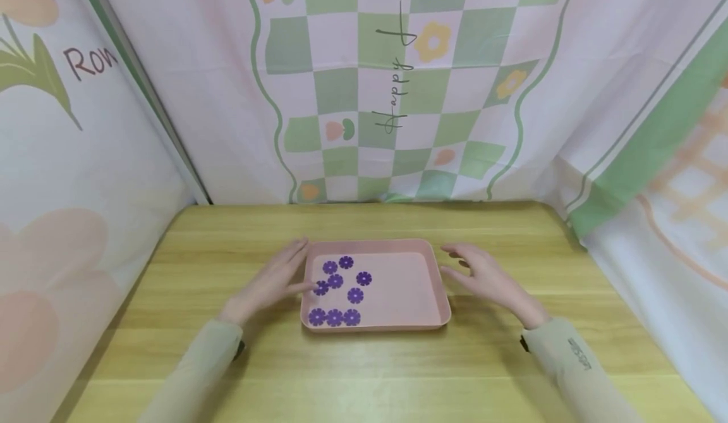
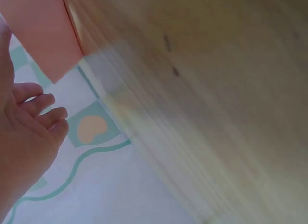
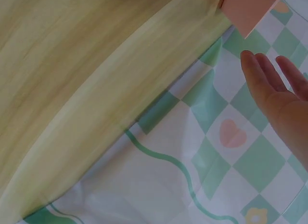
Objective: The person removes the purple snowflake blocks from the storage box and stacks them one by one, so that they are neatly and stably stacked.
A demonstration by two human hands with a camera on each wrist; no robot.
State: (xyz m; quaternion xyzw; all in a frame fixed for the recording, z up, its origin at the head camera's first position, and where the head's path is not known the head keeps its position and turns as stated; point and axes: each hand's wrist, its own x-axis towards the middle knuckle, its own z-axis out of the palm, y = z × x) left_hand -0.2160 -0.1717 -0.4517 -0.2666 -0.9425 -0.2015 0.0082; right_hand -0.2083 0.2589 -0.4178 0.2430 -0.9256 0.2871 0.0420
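A shallow pink tray (image 1: 400,290) lies on the wooden table. Inside its left half are several purple flower-shaped pieces (image 1: 364,278); three of them form a row along the front wall, and the others are scattered behind. My left hand (image 1: 270,281) is at the tray's left side, its thumb reaching over the rim beside one flower piece and its fingers extended along the outside. To the right of the tray, my right hand (image 1: 483,275) holds nothing, its fingers loosely bent toward the right rim. Both wrist views show relaxed fingers near a corner of the tray (image 2: 45,36).
Wooden table (image 1: 375,372) surrounds the tray on all sides. A green-and-white checked curtain (image 1: 392,94) hangs behind the table's back edge. Patterned cloths (image 1: 102,157) close in the left and right sides.
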